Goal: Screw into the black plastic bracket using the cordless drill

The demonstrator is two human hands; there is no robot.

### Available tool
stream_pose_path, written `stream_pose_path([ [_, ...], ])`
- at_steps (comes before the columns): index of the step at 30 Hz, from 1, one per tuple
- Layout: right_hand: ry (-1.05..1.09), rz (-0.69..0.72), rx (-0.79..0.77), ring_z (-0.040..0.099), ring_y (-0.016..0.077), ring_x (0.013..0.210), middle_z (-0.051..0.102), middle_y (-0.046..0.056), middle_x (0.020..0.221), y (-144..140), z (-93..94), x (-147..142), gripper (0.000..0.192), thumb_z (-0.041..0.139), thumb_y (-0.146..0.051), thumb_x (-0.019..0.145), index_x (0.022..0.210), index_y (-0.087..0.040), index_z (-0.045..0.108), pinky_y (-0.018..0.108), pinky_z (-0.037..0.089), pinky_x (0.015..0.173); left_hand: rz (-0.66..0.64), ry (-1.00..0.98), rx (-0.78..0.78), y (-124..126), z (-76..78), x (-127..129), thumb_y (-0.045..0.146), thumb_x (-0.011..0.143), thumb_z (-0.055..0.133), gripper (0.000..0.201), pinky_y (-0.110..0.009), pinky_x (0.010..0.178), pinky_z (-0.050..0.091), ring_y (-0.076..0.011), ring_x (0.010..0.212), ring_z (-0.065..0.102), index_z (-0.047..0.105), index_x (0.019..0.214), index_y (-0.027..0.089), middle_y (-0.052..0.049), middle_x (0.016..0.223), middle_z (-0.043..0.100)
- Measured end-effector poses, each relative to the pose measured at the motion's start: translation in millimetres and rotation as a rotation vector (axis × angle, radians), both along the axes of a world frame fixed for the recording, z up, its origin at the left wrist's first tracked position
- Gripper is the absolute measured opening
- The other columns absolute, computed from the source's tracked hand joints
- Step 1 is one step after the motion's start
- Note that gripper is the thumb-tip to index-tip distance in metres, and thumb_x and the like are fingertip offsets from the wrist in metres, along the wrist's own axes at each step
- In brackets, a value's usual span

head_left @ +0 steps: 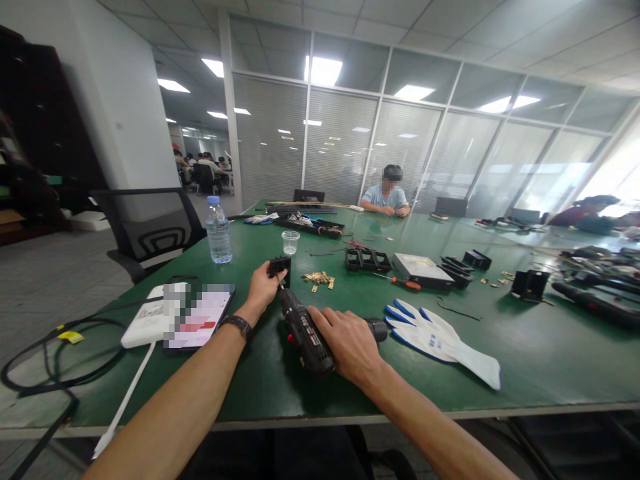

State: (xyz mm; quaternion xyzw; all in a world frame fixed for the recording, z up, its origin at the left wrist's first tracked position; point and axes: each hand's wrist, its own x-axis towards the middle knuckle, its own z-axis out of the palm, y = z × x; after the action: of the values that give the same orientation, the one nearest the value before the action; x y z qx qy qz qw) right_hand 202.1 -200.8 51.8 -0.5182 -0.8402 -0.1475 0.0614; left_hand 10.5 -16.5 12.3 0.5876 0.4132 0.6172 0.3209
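Note:
My right hand (350, 340) is closed round the grip of a black cordless drill (306, 333), which lies on its side just above the green table. The drill's bit points away from me, up against a small black plastic part (280, 267). That part is held by my left hand (263, 283), its fingers wrapped about the near side. Just right of the drill's tip lies a heap of small brass-coloured metal pieces (319, 279). Whether the bit touches a screw cannot be made out.
A white work glove (440, 337), an orange-handled screwdriver (405, 283), a black tray (367, 260) and a silver box (423, 271) lie to the right. On the left are a phone (200, 319), a power strip (150, 320) and a water bottle (219, 233). A person (387, 193) sits opposite.

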Motion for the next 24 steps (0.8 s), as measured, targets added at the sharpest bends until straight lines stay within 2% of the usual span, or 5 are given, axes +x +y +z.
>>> stream_pose_path([
  [24,0.026,0.02,0.035,0.058,0.0229,0.093,0.061,0.008,0.111,1.4,-4.2,1.9,0.059,0.055,-0.03,0.088,0.141,-0.023,0.032,0.033,0.035,0.075,-0.004,0.014,-0.006,2.8,-0.9,-0.6,0.033,0.069,0.074,0.038,-0.035,0.085,0.05,-0.0209,0.088,0.065,0.066,0.1,0.013,-0.009,0.099,0.071],
])
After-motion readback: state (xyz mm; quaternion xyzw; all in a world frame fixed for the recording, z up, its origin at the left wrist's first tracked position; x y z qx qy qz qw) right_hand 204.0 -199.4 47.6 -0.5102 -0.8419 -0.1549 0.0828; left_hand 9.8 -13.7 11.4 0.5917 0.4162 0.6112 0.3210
